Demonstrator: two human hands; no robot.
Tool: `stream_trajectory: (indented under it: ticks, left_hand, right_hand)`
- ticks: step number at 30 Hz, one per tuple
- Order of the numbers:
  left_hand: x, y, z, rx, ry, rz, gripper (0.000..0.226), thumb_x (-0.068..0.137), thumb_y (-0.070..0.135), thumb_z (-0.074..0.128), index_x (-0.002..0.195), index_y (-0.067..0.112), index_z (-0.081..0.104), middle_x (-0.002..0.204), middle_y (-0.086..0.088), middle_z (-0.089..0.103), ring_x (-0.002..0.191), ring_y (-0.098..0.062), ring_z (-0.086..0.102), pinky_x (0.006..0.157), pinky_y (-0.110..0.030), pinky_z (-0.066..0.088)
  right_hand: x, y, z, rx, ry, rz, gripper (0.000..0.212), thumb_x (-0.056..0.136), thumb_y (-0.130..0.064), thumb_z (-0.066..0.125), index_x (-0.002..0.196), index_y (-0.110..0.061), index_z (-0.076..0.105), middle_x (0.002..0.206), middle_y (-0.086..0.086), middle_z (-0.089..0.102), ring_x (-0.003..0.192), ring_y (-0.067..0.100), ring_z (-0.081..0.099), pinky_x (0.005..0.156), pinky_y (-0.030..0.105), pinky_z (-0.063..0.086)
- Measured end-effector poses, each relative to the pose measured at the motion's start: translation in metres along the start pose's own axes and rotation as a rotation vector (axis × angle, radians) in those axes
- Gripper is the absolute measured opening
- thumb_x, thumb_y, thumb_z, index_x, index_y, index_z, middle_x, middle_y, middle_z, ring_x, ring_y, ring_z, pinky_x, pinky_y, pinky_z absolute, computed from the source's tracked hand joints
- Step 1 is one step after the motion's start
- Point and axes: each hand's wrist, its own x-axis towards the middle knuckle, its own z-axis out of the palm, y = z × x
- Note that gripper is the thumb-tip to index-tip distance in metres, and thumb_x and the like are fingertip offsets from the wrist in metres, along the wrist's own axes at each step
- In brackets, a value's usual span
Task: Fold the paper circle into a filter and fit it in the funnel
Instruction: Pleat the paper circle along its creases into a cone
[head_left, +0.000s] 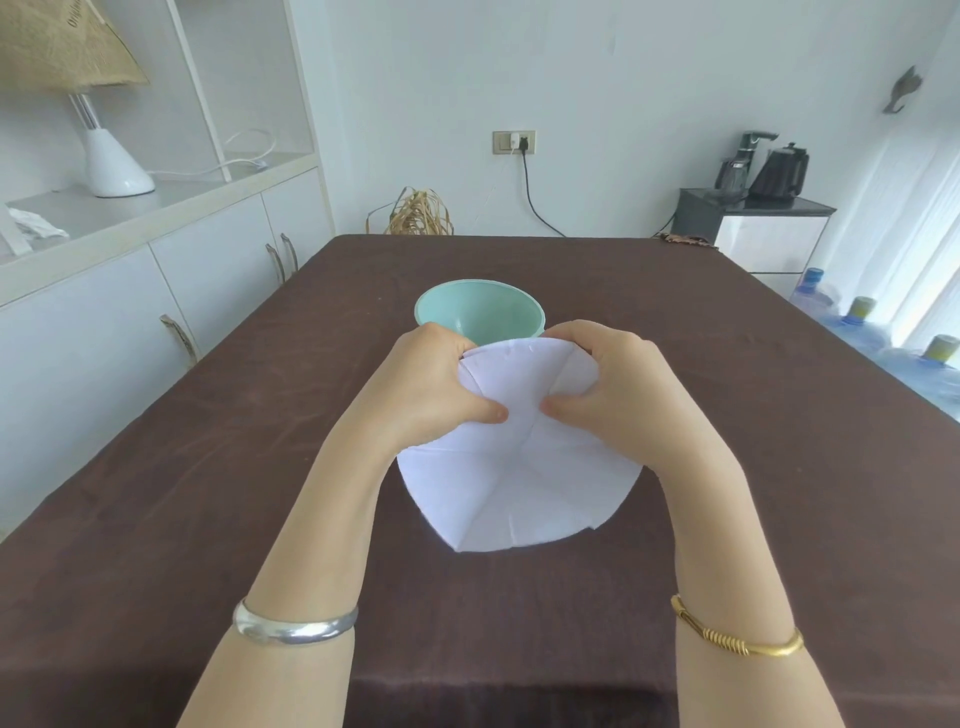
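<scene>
Both hands are on the paper (519, 467), which is held up over the brown table (208, 467) just in front of the funnel (480, 312). The left hand (441, 384) pinches the far left edge, the right hand (613, 384) pinches the far right, thumbs pressing the creased middle. The risk, as I see it: uneven pleats could leave a lopsided cone that won't seat, or a hard tug could tear a crease. The count: one paper, one funnel, two bangles.
</scene>
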Motion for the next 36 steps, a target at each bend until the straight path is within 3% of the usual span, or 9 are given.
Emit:
stream_trajectory:
  ticks: [3,7,12,17,20,22,24,29,36]
  left_hand:
    - [-0.001,0.001,0.000,0.008,-0.006,-0.017,0.040,0.060,0.018,0.082,0.081,-0.011,0.062,0.076,-0.027,0.063,0.061,-0.020,0.049,0.060,-0.031,0.039]
    - [-0.002,0.001,-0.002,0.019,-0.024,-0.031,0.041,0.061,0.017,0.081,0.078,-0.013,0.058,0.065,-0.013,0.050,0.058,-0.018,0.043,0.057,-0.031,0.034]
    - [-0.003,0.001,-0.001,0.004,0.021,-0.003,0.029,0.068,0.020,0.079,0.077,-0.005,0.067,0.071,-0.025,0.061,0.057,-0.022,0.048,0.057,-0.032,0.039]
    - [-0.004,0.001,-0.002,0.021,0.061,0.018,0.019,0.068,0.019,0.079,0.069,0.002,0.071,0.075,-0.025,0.068,0.057,-0.027,0.052,0.056,-0.029,0.041]
    - [-0.005,-0.002,-0.004,0.009,0.114,-0.007,0.018,0.068,0.019,0.077,0.071,0.003,0.070,0.073,-0.025,0.068,0.055,-0.023,0.052,0.055,-0.028,0.040]
    - [-0.005,-0.006,-0.005,0.007,0.125,-0.034,0.026,0.068,0.019,0.076,0.075,-0.004,0.067,0.065,-0.025,0.061,0.054,-0.019,0.045,0.054,-0.028,0.035]
    - [-0.005,-0.007,-0.005,0.021,0.142,-0.057,0.026,0.069,0.021,0.074,0.072,-0.003,0.065,0.060,-0.012,0.047,0.054,-0.017,0.036,0.054,-0.028,0.029]
    - [-0.005,-0.006,-0.002,0.026,0.157,-0.040,0.019,0.070,0.019,0.072,0.070,0.001,0.066,0.062,-0.006,0.046,0.055,-0.016,0.035,0.054,-0.027,0.028]
    - [-0.005,-0.006,-0.001,0.039,0.210,-0.038,0.022,0.071,0.019,0.072,0.070,-0.003,0.066,0.061,-0.005,0.045,0.054,-0.016,0.034,0.052,-0.027,0.027]
  right_hand:
    - [0.001,-0.001,0.002,-0.016,0.019,-0.013,0.040,0.072,-0.009,0.065,0.107,-0.028,0.063,0.076,-0.016,0.060,0.072,0.007,0.057,0.051,0.007,0.043]
    - [0.001,-0.001,0.002,-0.010,-0.002,-0.013,0.047,0.072,-0.014,0.071,0.115,-0.029,0.060,0.094,-0.010,0.067,0.085,0.013,0.059,0.059,0.008,0.041]
    - [0.000,-0.003,0.000,-0.015,-0.018,-0.002,0.045,0.072,-0.013,0.070,0.112,-0.029,0.060,0.091,-0.012,0.065,0.082,0.014,0.059,0.056,0.013,0.042]
    - [0.000,0.001,0.001,0.039,-0.036,0.043,0.054,0.072,-0.014,0.072,0.121,-0.028,0.057,0.100,-0.015,0.063,0.087,0.007,0.057,0.061,0.009,0.039]
    - [-0.003,0.004,-0.003,0.106,-0.039,0.074,0.046,0.071,-0.010,0.070,0.112,-0.029,0.060,0.089,-0.020,0.064,0.083,0.005,0.061,0.060,0.019,0.049]
    - [-0.005,0.009,-0.007,0.181,-0.046,0.093,0.032,0.072,-0.005,0.068,0.099,-0.023,0.066,0.085,-0.009,0.070,0.080,0.014,0.066,0.064,0.030,0.055]
    - [-0.008,0.011,-0.011,0.259,-0.063,0.106,0.025,0.073,-0.002,0.070,0.089,-0.021,0.070,0.080,-0.004,0.075,0.074,0.016,0.070,0.065,0.031,0.057]
    - [-0.007,0.014,-0.012,0.233,-0.066,0.135,0.012,0.075,-0.005,0.070,0.085,-0.012,0.071,0.079,0.004,0.076,0.077,0.025,0.071,0.074,0.045,0.058]
    - [-0.008,0.014,-0.010,0.246,-0.080,0.143,0.007,0.079,-0.008,0.069,0.083,-0.010,0.074,0.083,0.009,0.076,0.082,0.033,0.070,0.080,0.052,0.055]
